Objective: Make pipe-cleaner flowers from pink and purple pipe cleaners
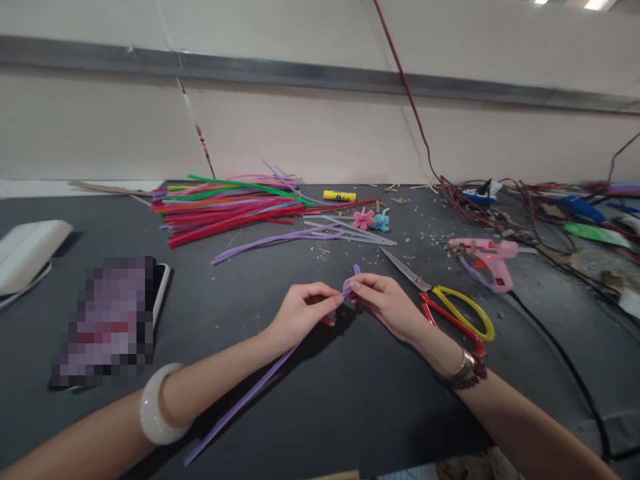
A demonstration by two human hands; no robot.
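Observation:
A purple pipe cleaner [245,403] runs under my left forearm and up to my fingertips, where its far end is bent into a small loop. My left hand [306,312] pinches it just below the loop. With thumb and forefinger, my right hand [385,303] grips the looped end from the other side. Beyond my hands lie more purple pipe cleaners [270,243], a pink pipe-cleaner flower [363,219] and a blue one [381,220]. Scissors [450,307] with red and yellow handles rest beside my right wrist.
A bundle of coloured pipe cleaners [235,210] lies near the wall, by a yellow glue stick [339,196]. On the right are a pink hot glue gun [490,257] with a black cord and tangled wires [465,210]. A phone [107,320] and a white case [33,253] lie left.

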